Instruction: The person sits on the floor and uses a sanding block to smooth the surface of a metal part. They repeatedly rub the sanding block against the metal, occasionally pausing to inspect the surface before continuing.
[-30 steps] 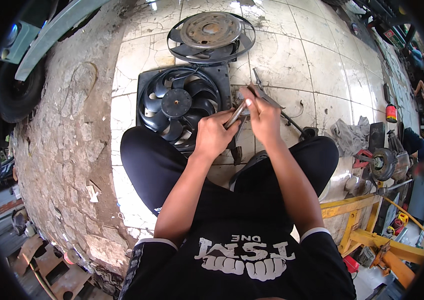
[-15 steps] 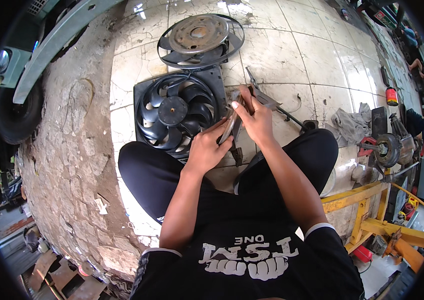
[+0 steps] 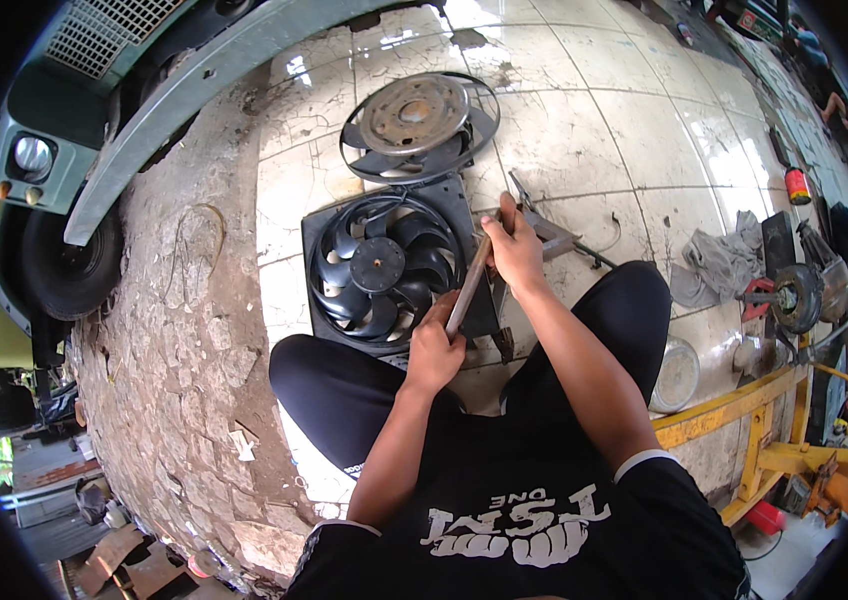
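Between my two hands slants a long, narrow brownish metal bar. Its lower end is gripped by my left hand, fingers wrapped round it. My right hand holds the upper end, thumb and fingers closed on it. Just left of the bar lies a black radiator fan in its square shroud, flat on the tiles. Beyond that, a rusty round metal disc rests on a second black fan ring. An angled metal piece lies beside my right hand, partly hidden. Near my left hand is a small dark bracket.
A yellow steel frame stands at right. Past my right knee are a grey rag, a wheel hub and a red and black can. At left, a vehicle's metal bumper overhangs broken paving.
My hands have moved farther apart along the metal bar, and more of its length shows between them. The whole view has shifted, bringing more of the vehicle into sight at left.
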Available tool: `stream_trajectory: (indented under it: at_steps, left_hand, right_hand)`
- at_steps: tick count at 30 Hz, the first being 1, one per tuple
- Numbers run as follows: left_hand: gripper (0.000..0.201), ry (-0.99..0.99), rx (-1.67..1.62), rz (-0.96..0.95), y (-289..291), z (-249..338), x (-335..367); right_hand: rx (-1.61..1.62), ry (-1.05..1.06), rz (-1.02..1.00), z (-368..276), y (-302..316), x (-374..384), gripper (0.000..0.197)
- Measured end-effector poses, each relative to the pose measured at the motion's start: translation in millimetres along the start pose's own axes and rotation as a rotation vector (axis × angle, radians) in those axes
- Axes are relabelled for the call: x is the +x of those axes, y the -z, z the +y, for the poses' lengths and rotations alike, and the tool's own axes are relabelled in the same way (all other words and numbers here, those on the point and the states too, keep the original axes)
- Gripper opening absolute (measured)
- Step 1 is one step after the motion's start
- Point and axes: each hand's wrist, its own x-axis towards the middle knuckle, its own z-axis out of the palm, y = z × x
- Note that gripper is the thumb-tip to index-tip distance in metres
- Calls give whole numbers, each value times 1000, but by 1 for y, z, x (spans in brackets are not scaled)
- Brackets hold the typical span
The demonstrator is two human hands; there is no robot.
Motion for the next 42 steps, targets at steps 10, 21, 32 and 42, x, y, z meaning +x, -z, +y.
stream_trajectory:
  at_steps: [10,21,32,42]
  left_hand:
    - [58,-55,-32,40,13,18,7]
    - [64,-5,-30,28,1,23,23]
    - [56,18,-32,35,-6,18,14]
    - [47,61,-24,67,-15,18,16]
  right_hand:
    - [346,-135,-76,-5,16,3,42]
    - [125,0,-91,7,36,-6,38]
    - [582,-16,-97,-35,81,-27,36]
    - [205,119,-255,-23,97,-52,31]
